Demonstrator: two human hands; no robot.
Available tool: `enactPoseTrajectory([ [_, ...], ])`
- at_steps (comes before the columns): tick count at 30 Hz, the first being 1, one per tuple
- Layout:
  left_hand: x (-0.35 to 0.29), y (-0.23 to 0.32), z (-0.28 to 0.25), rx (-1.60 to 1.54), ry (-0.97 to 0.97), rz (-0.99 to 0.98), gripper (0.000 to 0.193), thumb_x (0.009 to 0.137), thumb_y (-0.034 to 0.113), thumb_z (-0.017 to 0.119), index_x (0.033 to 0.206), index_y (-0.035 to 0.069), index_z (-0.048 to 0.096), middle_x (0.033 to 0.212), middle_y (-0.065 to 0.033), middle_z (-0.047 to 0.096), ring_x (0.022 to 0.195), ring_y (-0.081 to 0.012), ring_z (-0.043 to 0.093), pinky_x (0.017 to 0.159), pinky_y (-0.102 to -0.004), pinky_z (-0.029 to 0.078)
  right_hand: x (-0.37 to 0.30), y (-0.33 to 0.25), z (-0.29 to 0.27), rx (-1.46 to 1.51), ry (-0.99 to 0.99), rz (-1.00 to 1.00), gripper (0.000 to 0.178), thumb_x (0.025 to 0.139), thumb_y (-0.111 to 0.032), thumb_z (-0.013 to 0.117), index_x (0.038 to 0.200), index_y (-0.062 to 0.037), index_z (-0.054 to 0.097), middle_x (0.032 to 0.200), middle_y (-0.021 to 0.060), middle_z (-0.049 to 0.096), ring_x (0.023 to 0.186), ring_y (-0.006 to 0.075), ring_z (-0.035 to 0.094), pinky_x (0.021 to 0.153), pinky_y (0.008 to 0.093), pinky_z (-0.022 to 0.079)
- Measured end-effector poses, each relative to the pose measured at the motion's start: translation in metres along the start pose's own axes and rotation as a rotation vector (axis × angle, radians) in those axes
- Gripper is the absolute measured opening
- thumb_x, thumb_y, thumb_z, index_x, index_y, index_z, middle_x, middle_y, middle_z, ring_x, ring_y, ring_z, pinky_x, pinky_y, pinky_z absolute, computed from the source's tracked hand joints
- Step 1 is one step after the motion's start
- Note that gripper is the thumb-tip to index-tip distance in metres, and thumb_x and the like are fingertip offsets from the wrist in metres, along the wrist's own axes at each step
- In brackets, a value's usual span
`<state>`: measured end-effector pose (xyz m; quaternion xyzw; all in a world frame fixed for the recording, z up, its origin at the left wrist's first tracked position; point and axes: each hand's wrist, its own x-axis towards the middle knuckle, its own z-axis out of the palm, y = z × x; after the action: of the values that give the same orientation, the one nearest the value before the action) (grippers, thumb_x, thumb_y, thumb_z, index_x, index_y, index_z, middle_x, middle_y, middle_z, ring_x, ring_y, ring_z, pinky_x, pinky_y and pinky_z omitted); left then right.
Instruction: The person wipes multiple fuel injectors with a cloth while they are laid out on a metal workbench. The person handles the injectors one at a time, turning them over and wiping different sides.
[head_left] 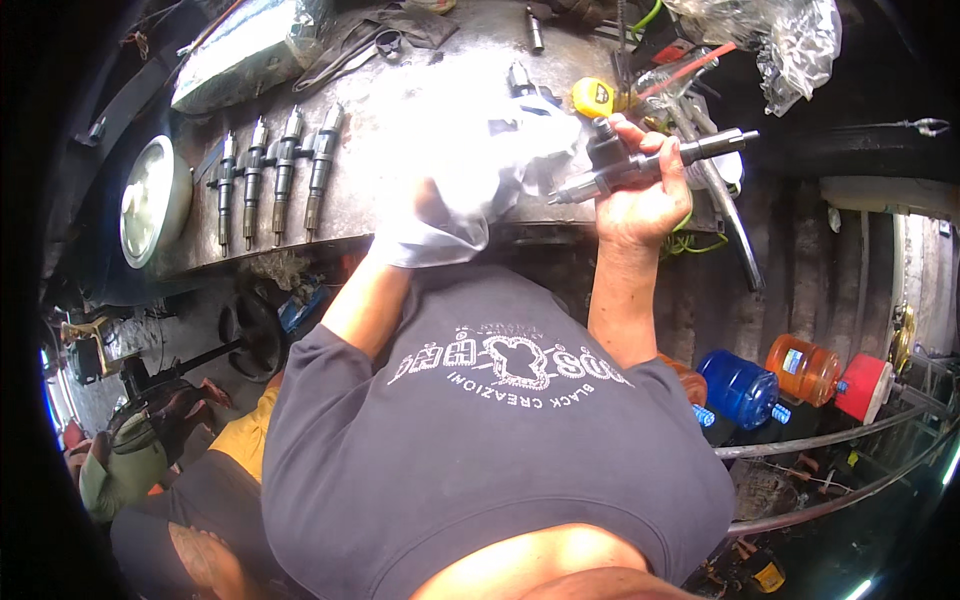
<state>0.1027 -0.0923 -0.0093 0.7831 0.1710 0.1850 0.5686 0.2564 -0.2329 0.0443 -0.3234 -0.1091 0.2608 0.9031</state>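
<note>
My right hand [645, 208] is closed around a dark metal fuel injector [712, 146], raised over the bench's front edge. The injector lies roughly crosswise, its thin tip to the left and its longer end to the right. A short side fitting stands up near my fingers. My left hand [430, 205] grips a white cloth [440, 245], which covers most of its fingers and hangs about the wrist. Strong glare washes out the cloth's upper part. To the left, several similar injectors [284, 180] lie side by side on the metal bench [370, 150].
A round metal bowl [158, 200] is at the bench's left end. Behind my right hand are a yellow tape measure [593, 97], a metal bar [735, 225] and clear plastic wrapping [800, 60]. Blue [738, 388] and orange [803, 370] jugs stand right; another person's leg [205, 560] shows lower left.
</note>
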Motion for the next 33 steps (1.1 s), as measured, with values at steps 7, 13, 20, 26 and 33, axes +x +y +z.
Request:
enactPoseTrajectory([
  [7,-0.028,0.029,0.071,-0.425,-0.033,0.1,0.028,0.077,0.019,0.065,0.1,0.006,0.059,0.089,-0.0072,0.061,0.079,-0.0181,0.059,0.071,-0.0313,0.048,-0.014,-0.007,-0.005,-0.365,-0.276,-0.133,0.021,0.089,-0.019,0.046,0.082,0.0003,0.05,0.082,0.0202,0.063,0.093,0.0305,0.057,0.089,0.0424,0.039],
  [13,-0.06,-0.003,0.106,-0.414,-0.074,0.015,0.019,0.08,0.015,0.062,0.096,0.005,0.059,0.085,-0.0034,0.06,0.075,-0.0125,0.056,0.068,-0.0266,0.047,-0.039,-0.019,-0.026,-0.242,-0.416,0.036,0.018,0.085,-0.013,0.051,0.08,0.0033,0.055,0.079,0.0193,0.061,0.091,0.0312,0.06,0.088,0.0438,0.043],
  [20,-0.062,0.064,0.119,-0.356,-0.182,-0.512,0.031,0.081,0.013,0.061,0.11,0.004,0.053,0.098,-0.0028,0.056,0.088,-0.0094,0.053,0.076,-0.0252,0.046,-0.049,-0.031,-0.037,0.072,-0.56,0.406,0.014,0.081,-0.014,0.053,0.074,-0.0016,0.051,0.073,0.0176,0.059,0.081,0.031,0.06,0.093,0.0557,0.038],
  [26,-0.054,0.059,0.146,0.163,0.126,-0.042,0.025,0.07,0.02,0.068,0.084,0.002,0.058,0.069,-0.0131,0.062,0.059,-0.0273,0.063,0.055,-0.0364,0.05,-0.038,-0.033,-0.057,0.002,-0.397,0.267,0.014,0.085,-0.013,0.049,0.078,-0.0013,0.053,0.076,0.0125,0.06,0.082,0.0273,0.059,0.097,0.0506,0.036],
  [33,-0.051,0.006,0.152,0.082,-0.012,0.033,0.018,0.074,0.013,0.061,0.088,0.003,0.057,0.074,-0.0038,0.061,0.064,-0.0146,0.058,0.059,-0.03,0.047,-0.053,-0.036,-0.063,-0.01,-0.242,0.243,0.012,0.085,-0.011,0.047,0.083,0.0,0.052,0.082,0.0132,0.057,0.101,0.0303,0.053,0.1,0.0467,0.033],
])
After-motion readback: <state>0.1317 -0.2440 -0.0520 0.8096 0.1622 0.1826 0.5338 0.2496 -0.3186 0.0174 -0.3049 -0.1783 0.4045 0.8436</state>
